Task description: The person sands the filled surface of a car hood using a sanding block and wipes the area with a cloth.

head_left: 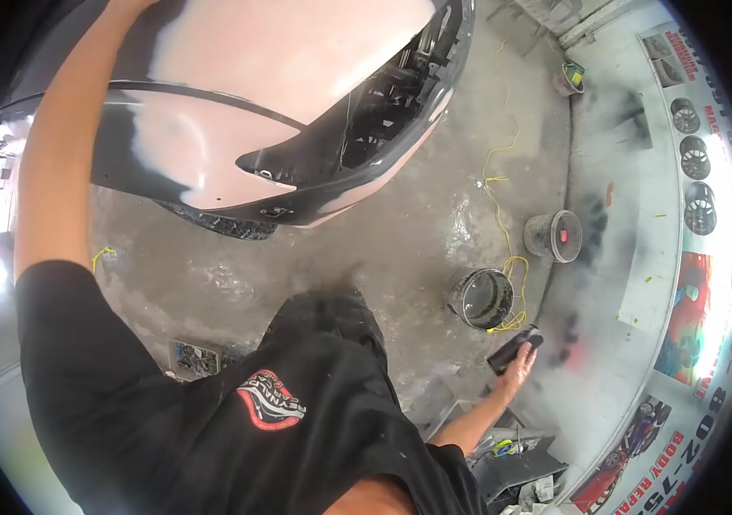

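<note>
At the right, my right hand [518, 367] is wrapped round a dark block-like object [514, 348], held out near the wall and just below a black bucket. My left arm reaches up across the left side, over the car body [229, 51]; only the edge of my left hand [133, 4] shows at the top border, and its fingers are out of view. The car's front has pale pink patches over dark grey paint, and its headlight opening [375, 129] is bare.
A black bucket [481, 299] and a whitish bucket [553, 237] stand on the wet floor by the wall. A yellow cord [488, 163] runs beside them. Farther up is a small bucket [568, 79]. Panels and clutter [516, 468] lie at the lower right, a tray [193, 359] at the lower left.
</note>
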The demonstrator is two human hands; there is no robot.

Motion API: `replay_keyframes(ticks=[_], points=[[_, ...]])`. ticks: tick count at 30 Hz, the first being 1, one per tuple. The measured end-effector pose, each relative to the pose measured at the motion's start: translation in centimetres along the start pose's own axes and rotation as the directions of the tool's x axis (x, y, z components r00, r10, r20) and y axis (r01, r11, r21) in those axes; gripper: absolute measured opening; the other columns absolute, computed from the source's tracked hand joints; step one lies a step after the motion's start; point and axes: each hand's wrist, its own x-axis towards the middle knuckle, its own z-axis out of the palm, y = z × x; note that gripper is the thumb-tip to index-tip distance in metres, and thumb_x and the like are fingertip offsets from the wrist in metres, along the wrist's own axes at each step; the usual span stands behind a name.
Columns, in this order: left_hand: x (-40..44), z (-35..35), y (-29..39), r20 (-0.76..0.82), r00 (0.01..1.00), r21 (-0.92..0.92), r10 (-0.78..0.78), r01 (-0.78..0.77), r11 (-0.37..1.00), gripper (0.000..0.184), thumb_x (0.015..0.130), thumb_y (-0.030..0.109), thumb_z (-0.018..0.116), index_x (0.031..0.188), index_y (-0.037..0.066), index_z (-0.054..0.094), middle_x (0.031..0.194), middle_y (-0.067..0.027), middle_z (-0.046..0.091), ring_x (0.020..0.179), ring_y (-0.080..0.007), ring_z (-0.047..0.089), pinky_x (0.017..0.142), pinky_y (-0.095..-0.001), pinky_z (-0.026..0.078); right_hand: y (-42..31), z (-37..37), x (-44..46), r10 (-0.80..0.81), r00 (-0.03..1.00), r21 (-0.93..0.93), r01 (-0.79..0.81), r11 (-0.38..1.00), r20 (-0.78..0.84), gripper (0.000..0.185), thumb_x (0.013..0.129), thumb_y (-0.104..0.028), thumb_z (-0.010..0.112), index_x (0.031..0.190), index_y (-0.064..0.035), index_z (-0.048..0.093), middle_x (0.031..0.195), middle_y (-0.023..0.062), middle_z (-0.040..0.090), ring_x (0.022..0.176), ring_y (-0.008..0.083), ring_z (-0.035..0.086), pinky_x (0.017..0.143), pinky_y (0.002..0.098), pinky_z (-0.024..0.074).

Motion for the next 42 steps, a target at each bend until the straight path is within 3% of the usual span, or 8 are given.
replay_keyframes(ticks=[3, 6, 10, 21, 29, 30, 39, 42], points=[[-3.4, -0.9, 0.0, -0.052, 0.996, 0.091, -0.074, 0.078, 0.993, 0.059, 0.093, 0.058, 0.061, 0.132, 0.014, 0.069, 0.143, -0.0217, 0.056, 0.136, -0.0414, 0.048, 0.114, -0.0552, 0.035, 2.5, -7.0, 2.5, 0.162, 0.972, 0.274, -0.205, 0.94, 0.171, 0.079, 0.099, -0.041, 0.066, 0.159, -0.004, 0.031, 0.154, 0.0154, 0.05, 0.14, 0.028, 0.048, 0.114, 0.0427, 0.0391], [-4.0, 2.4, -2.4, -0.243, 0.963, 0.11, -0.117, 0.147, 0.983, 0.059, 0.091, 0.06, 0.063, 0.127, 0.015, 0.072, 0.14, -0.0185, 0.057, 0.134, -0.0395, 0.049, 0.113, -0.0555, 0.036, 3.0, -5.8, 0.0, -0.01, 0.992, -0.934, -0.114, 0.34, -0.125, 0.071, 0.099, -0.032, 0.067, 0.154, 0.0006, 0.037, 0.153, 0.0172, 0.049, 0.138, 0.0301, 0.049, 0.113, 0.0458, 0.0418], [-3.7, 3.0, -2.5, -0.306, 0.925, -0.054, -0.227, 0.221, 0.974, 0.06, 0.088, 0.062, 0.065, 0.124, 0.015, 0.073, 0.138, -0.0165, 0.056, 0.132, -0.0372, 0.05, 0.112, -0.0539, 0.036, 1.6, 9.6, -1.4, -0.474, 0.862, -0.347, 0.507, 0.789, 0.182, 0.064, 0.096, -0.009, 0.067, 0.152, 0.0028, 0.04, 0.148, 0.0229, 0.05, 0.141, 0.0325, 0.047, 0.118, 0.0422, 0.0376], [-3.3, 2.9, -4.1, -0.278, 0.954, -0.154, -0.113, 0.072, 0.985, 0.065, 0.086, 0.061, 0.066, 0.126, 0.01, 0.072, 0.128, -0.0223, 0.059, 0.122, -0.0425, 0.053, 0.102, -0.0599, 0.04, -19.9, 44.5, -27.6, -0.904, -0.076, 0.23, 0.973, 0.025, 0.422, 0.085, 0.075, -0.014, 0.085, 0.153, -0.016, 0.052, 0.112, 0.0185, 0.062, 0.1, 0.0339, 0.062, 0.079, 0.0435, 0.0499], [-2.7, 4.0, -5.2, -0.329, 0.943, -0.159, -0.049, -0.004, 0.987, 0.068, 0.085, 0.062, 0.066, 0.122, 0.005, 0.074, 0.119, -0.0287, 0.059, 0.117, -0.0468, 0.053, 0.098, -0.0656, 0.039, -29.4, 53.7, -20.7, -0.973, 0.084, 0.125, 0.986, 0.112, 0.214, 0.042, 0.089, -0.02, 0.073, 0.125, -0.0019, 0.061, 0.105, 0.0301, 0.063, 0.093, 0.0493, 0.062, 0.079, 0.0528, 0.0516], [-2.6, 3.8, -5.0, -0.327, 0.944, -0.174, -0.046, -0.012, 0.985, 0.068, 0.085, 0.062, 0.066, 0.121, 0.005, 0.074, 0.119, -0.0288, 0.059, 0.116, -0.0468, 0.053, 0.098, -0.0654, 0.039, -32.5, 52.9, -21.6, -0.868, 0.264, 0.012, 0.955, 0.296, 0.421, 0.062, 0.098, -0.028, 0.063, 0.155, -0.0105, 0.044, 0.133, 0.0309, 0.059, 0.123, 0.0465, 0.058, 0.104, 0.0509, 0.0464], [-2.5, 4.0, -4.3, -0.329, 0.943, -0.13, -0.051, 0.008, 0.992, 0.065, 0.087, 0.059, 0.065, 0.118, 0.004, 0.074, 0.118, -0.0299, 0.061, 0.113, -0.0472, 0.056, 0.095, -0.0648, 0.043, -21.4, 48.4, -23.7, -0.955, -0.081, 0.217, 0.976, -0.018, 0.285, 0.075, 0.082, -0.022, 0.08, 0.15, -0.009, 0.052, 0.115, 0.0226, 0.066, 0.094, 0.0382, 0.061, 0.078, 0.0442, 0.0537], [-1.4, 5.6, -7.3, -0.31, 0.95, -0.066, -0.028, 0.008, 0.998, 0.056, 0.091, 0.057, 0.065, 0.128, 0.015, 0.071, 0.128, -0.0202, 0.065, 0.121, -0.0402, 0.059, 0.102, -0.0524, 0.045, -30.8, 51.7, -21.1, -0.868, 0.232, 0.024, 0.963, 0.27, 0.439, 0.066, 0.095, -0.029, 0.069, 0.154, -0.0118, 0.044, 0.119, 0.0316, 0.064, 0.107, 0.0497, 0.064, 0.093, 0.0518, 0.0516]])
